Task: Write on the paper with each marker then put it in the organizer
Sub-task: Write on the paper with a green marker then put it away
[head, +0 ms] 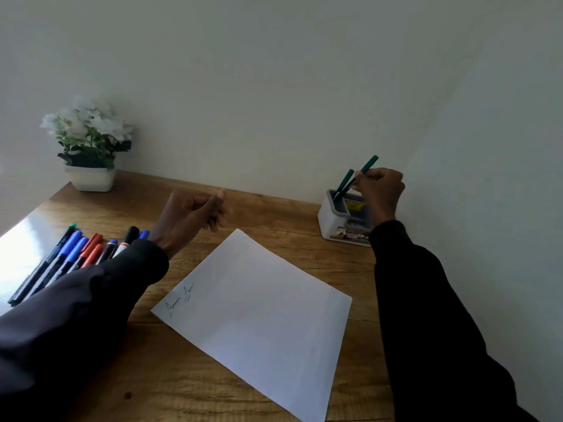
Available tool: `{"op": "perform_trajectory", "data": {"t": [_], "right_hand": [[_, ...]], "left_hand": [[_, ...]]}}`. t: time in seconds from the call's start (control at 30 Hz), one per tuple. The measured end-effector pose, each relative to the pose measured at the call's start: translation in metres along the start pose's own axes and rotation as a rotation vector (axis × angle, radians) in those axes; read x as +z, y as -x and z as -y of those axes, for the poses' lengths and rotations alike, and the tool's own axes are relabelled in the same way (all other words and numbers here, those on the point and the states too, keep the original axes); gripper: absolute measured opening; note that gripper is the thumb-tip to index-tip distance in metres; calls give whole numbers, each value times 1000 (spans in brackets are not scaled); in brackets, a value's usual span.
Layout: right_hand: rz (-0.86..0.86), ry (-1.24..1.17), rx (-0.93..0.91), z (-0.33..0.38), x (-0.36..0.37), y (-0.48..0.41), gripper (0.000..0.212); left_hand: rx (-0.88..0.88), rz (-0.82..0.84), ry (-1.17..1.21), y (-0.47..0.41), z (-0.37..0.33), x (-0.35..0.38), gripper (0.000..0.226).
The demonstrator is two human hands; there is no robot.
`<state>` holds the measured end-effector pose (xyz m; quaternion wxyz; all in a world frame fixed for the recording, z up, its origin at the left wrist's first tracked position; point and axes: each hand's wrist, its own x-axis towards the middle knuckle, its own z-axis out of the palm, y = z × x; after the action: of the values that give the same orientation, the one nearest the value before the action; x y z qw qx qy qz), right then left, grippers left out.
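Head view has the fingers (364,177) of your right hand (382,190) pinched on the green marker (369,163), probably light, stiff and slick, best held mid-barrel, its lower end in the organizer (327,219), while your left hand (192,213) hovers loosely curled, empty.

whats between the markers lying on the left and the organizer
In the head view, the left hand, holding nothing, and the far corner of the paper; the rest is bare wooden table.
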<state>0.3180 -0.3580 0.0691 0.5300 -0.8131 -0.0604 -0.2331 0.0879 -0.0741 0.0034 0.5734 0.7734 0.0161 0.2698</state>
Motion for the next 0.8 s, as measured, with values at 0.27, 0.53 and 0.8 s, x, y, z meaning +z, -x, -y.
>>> {"op": "perform_trajectory", "data": {"t": [0.27,0.53,0.8], "right_hand": [[109,228,76,-16,23,-1,23],[132,291,60,-15,24,-1,20],[11,172,-25,-3,18,15,7]], "left_hand": [[-13,-11,21,-2,3,-4,37],[2,-25,38,-3,0,-6,36],[10,-48,80,-2,-6,-13,34]]}}
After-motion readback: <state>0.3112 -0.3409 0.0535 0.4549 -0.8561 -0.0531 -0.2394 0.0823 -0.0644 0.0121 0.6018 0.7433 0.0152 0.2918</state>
